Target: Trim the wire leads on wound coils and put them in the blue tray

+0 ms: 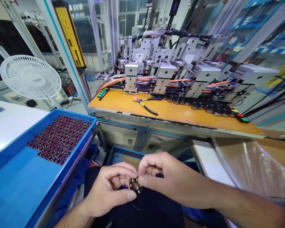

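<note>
Above my lap, a small round motor stator (135,186) with copper windings is pinched between the thumb and fingers of my left hand (111,186). Thin loose wire trails below it. My right hand (160,172) reaches in from the right, thumb and forefinger pressed together at the stator's upper edge. What those fingertips grip is too small to make out.
On my left, a blue tray (16,133) holds many small stators in rows. An orange bench (123,103) ahead carries pliers (146,104), a row of black round parts (204,104) and winding-machine fixtures (165,74). A white fan (30,77) stands at left; plastic sheeting (254,164) lies at right.
</note>
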Motion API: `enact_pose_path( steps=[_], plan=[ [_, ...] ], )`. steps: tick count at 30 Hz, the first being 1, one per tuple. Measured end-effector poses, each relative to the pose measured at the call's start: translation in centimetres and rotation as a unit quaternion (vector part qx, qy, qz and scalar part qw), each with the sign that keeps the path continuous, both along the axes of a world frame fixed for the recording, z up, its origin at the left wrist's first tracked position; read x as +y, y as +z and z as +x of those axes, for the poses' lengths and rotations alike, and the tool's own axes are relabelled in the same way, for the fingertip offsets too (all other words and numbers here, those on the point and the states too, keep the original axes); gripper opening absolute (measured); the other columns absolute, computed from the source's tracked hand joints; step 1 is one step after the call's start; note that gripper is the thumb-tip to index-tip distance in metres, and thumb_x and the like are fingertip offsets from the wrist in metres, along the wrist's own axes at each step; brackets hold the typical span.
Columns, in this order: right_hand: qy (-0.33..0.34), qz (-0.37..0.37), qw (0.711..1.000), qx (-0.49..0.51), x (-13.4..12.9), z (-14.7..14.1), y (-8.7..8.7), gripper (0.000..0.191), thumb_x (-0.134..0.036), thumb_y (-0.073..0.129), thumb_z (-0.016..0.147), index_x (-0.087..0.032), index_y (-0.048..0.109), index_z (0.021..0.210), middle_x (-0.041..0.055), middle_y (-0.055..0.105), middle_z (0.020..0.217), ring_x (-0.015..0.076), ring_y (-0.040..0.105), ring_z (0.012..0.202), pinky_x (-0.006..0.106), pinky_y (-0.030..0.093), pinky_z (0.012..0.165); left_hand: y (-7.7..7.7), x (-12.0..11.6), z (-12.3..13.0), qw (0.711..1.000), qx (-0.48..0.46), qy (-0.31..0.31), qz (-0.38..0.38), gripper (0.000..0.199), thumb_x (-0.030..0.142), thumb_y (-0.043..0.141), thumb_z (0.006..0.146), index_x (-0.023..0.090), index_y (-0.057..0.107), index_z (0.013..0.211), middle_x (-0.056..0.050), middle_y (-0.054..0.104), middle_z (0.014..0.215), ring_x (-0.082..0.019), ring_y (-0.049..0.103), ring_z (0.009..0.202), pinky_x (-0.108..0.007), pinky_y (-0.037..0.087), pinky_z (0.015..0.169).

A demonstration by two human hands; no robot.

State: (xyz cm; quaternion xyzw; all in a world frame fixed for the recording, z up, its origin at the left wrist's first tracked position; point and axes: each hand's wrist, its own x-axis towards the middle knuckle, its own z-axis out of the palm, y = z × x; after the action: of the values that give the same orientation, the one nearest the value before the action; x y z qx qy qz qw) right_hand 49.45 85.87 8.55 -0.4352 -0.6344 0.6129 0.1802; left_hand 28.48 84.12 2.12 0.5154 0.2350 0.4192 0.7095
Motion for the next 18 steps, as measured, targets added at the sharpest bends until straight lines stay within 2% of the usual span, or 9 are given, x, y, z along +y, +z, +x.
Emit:
enact_pose_path(
  steps=[4, 8, 15, 18],
  plan=[
    [0.037, 0.030, 0.998, -0.050, 0.50, -0.14, 0.14, 0.013, -0.023, 0.059, 0.087, -0.015, 0.064, 0.078, -0.0058, 0.051, 0.062, 0.0067, 0.042, 0.058, 0.019, 0.031, 0.051, -0.15, -0.01, -0.09, 1.000, 0.006, 0.002, -0.002, 0.029, 0.015, 0.080, 0.075, 0.024, 0.078, 0.103, -0.005, 0.064, 0.104, -0.008, 0.062, 0.078, -0.018, 0.050, 0.072],
    [0.055, 0.054, 0.996, -0.047, 0.63, -0.02, -0.01, 0.015, -0.023, 0.056, 0.090, -0.015, 0.064, 0.079, -0.0052, 0.056, 0.068, 0.0071, 0.047, 0.063, 0.018, 0.035, 0.056, -0.07, 0.02, -0.02, 1.000, -0.021, -0.009, -0.020, 0.032, 0.015, 0.080, 0.075, 0.025, 0.077, 0.106, -0.004, 0.063, 0.103, -0.009, 0.063, 0.079, -0.019, 0.051, 0.073],
    [0.042, 0.068, 0.997, -0.023, 0.00, 0.22, -0.13, 0.017, -0.024, 0.056, 0.091, -0.016, 0.062, 0.078, -0.0042, 0.056, 0.073, 0.0078, 0.048, 0.066, 0.019, 0.035, 0.059, 0.02, 0.32, 0.39, 0.996, -0.070, -0.037, -0.037, 0.031, 0.018, 0.081, 0.075, 0.025, 0.078, 0.105, -0.003, 0.062, 0.100, -0.005, 0.060, 0.073, -0.014, 0.047, 0.065],
    [0.038, 0.077, 0.996, -0.023, -0.24, 0.28, -0.12, 0.017, -0.023, 0.056, 0.091, -0.017, 0.063, 0.078, -0.0039, 0.056, 0.074, 0.0082, 0.049, 0.068, 0.020, 0.036, 0.060, -0.17, 0.38, 0.46, 0.995, -0.078, -0.035, -0.047, 0.033, 0.018, 0.083, 0.073, 0.027, 0.079, 0.104, -0.003, 0.060, 0.101, -0.005, 0.060, 0.073, -0.015, 0.048, 0.066]
  ],
)
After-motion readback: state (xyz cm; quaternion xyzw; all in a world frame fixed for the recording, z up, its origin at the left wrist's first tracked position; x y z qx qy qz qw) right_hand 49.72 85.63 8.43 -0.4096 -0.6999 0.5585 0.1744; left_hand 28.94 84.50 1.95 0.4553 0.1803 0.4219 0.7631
